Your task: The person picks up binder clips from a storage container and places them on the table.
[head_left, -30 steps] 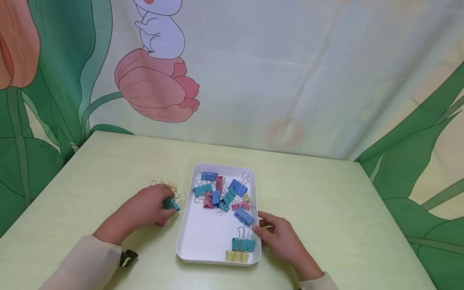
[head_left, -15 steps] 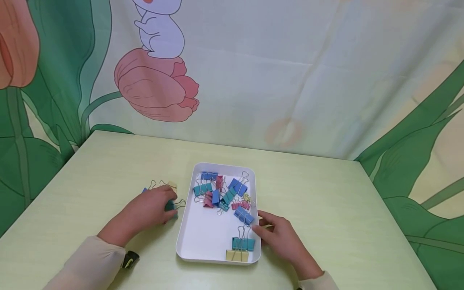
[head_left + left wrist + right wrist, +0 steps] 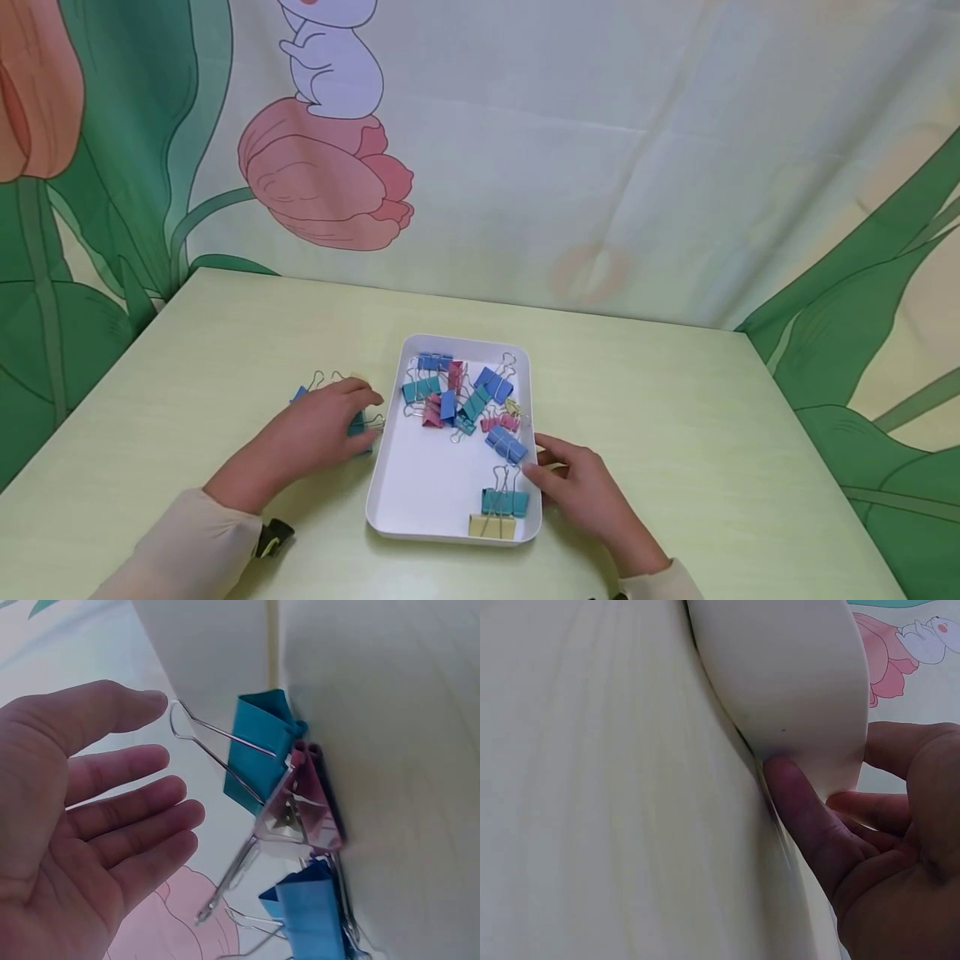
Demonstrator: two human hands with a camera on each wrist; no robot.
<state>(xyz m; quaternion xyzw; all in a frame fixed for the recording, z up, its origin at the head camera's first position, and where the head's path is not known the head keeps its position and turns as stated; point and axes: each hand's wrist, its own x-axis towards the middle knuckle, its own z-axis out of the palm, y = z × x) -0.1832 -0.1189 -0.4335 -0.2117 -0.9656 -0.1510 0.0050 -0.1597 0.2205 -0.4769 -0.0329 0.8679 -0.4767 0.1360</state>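
Left hand [image 3: 326, 429] opens wider — nothing held — near the teal binder clip [image 3: 259, 720], upper centre of the left-wrist view; a thumb bump could tip it. Right hand [image 3: 581, 492], fingers loose, touches the white tray [image 3: 420, 496].

We list: one right hand [image 3: 892, 877], its fingers [image 3: 791, 784] touching the outer wall of a white tray [image 3: 780, 675]; at left, a pale, faintly streaked surface [image 3: 615, 787]; far right, a printed backdrop [image 3: 934, 690] bearing a pink flower [image 3: 885, 658] and white animal [image 3: 921, 643].
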